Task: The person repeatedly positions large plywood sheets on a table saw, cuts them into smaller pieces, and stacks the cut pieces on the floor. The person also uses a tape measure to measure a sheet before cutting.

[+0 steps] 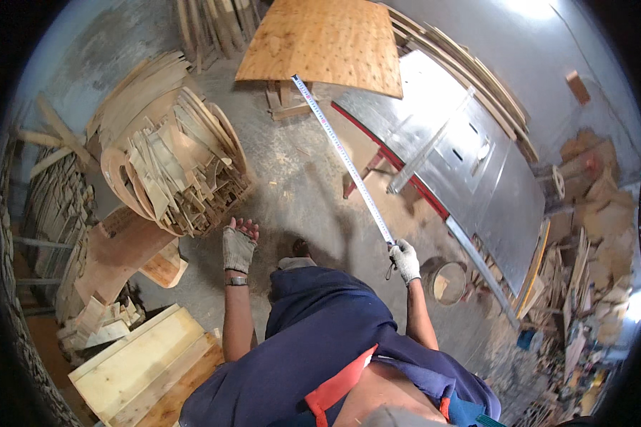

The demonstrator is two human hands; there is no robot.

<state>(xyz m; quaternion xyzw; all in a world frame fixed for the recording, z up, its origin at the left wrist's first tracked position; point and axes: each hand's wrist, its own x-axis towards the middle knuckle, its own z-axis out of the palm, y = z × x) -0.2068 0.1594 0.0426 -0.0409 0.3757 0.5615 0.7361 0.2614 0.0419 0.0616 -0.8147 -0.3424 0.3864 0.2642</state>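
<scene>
My right hand [406,261], in a pale knit glove, is closed round a tape measure. Its white blade [345,158] stretches out away from me, and the dark end tip appears at the near edge of a plywood sheet [320,43]; whether it touches cannot be told. A dark strap loop hangs below the tape's case, which my glove mostly hides. My left hand [240,245], in a fingerless-looking glove with bare fingertips, hangs at my left with fingers apart and nothing in it. Above my wristwatch [237,281], it is nearest to a round bin of wood offcuts.
A metal-topped table saw [506,206] with a red edge and a fence rail stands right. The round offcut bin [114,178] and stacked boards [139,363] lie left. A bucket [449,283] sits by my right hand; scrap piles line the right wall.
</scene>
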